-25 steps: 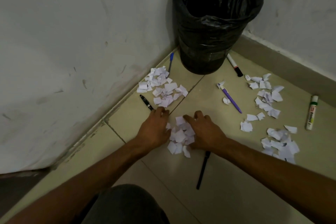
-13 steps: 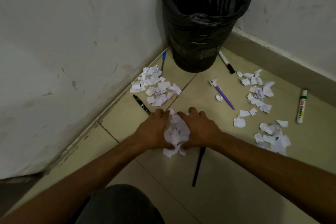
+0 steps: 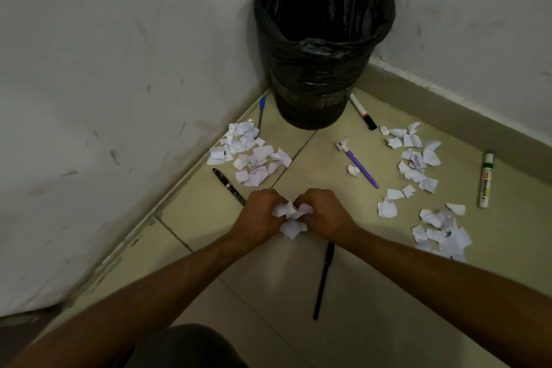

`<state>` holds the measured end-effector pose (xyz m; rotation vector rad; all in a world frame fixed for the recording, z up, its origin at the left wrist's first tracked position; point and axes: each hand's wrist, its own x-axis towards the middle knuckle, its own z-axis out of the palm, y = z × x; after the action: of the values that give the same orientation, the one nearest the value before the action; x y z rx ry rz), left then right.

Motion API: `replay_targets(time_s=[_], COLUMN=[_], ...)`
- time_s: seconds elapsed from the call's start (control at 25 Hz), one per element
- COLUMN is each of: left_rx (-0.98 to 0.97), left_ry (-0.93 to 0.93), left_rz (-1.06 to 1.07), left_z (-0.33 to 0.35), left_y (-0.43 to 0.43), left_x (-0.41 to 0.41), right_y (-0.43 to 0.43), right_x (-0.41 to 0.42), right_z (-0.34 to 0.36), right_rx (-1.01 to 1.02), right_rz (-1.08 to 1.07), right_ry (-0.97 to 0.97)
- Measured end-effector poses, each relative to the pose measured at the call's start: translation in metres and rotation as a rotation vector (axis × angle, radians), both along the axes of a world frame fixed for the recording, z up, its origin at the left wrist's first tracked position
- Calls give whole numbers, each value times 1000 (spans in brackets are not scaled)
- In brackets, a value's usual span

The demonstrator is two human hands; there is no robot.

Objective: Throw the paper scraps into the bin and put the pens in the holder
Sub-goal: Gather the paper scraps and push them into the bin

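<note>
White crumpled paper scraps [image 3: 291,219], jagged-edged, bunched between left hand [image 3: 257,219] and right hand [image 3: 327,215]; both sets of fingers curled round the wad, down at glossy beige floor tiles [image 3: 206,212], before crinkly black-lined bin [image 3: 322,75].

White scraps [image 3: 291,215] wadded; pens [image 3: 361,169] loose nr bin [image 3: 313,92]

Tiled floor [image 3: 388,293] bears bin [image 3: 316,92], 6 pens [image 3: 363,169] (scraps [image 3: 249,155] scattered).
</note>
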<state>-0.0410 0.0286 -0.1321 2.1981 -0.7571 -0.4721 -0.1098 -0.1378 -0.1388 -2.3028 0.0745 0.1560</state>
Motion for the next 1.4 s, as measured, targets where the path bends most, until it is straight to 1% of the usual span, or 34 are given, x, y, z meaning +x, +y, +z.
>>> replay_targets(time_s=[0.08,0.2,0.28,0.36,0.48,0.56,0.6,0.68,0.76,0.84,0.92,1.0,1.08,1.16,1.24,1.28,1.32,1.36,1.4], left_rx=[-109,-201,-257,-331,-489,-562,-565,-523,-461,-386,-297,-192,-85,-3,3,-27,-91,-174,-271], left_ry=[-8,-55,-80,-71,-122,-160,-171,-216,-250,-267,-256,-209,-175,-184,-185,-179,-191,-244,-319], left_rz=[84,187,195,228,279,291,299,323,381,437,424,344,237,139,91,87,101,138,189], left_z=[17,58,91,127,179,207,217,228,233,233,231,229,229,229,230,231,232,233,232], left_y=[-10,-26,-40,-53,-73,-90,-100,-120,-137,-150,-161,-169,-173,-173,-169,-165,-160,-155,-148], left_x=[8,29,44,57,83,103,113,136,157,175,187,195,201,202,197,193,188,182,175], right_y=[-13,-26,-33,-40,-56,-69,-76,-91,-106,-117,-126,-130,-133,-132,-130,-128,-125,-122,-118], right_x=[8,22,33,43,65,86,98,124,148,167,183,194,199,196,192,189,184,177,166], right_z=[22,65,93,121,168,199,211,233,246,247,240,234,234,237,238,239,240,242,242], right_rx=[82,191,271,289,314,289,270,211,109,29,-54,-161,-255,-320,-350,-370,-382,-374,-323], right_rz=[-144,-381,-463,-519,-570,-607,-630,-671,-701,-690,-648,-573,-434,-277,-173,-147,-137,-164,-242], right_ry=[-79,-132,-171,-228,-376,-478,-508,-553,-567,-544,-490,-395,-267,-131,-35,-24,-64,-164,-295])
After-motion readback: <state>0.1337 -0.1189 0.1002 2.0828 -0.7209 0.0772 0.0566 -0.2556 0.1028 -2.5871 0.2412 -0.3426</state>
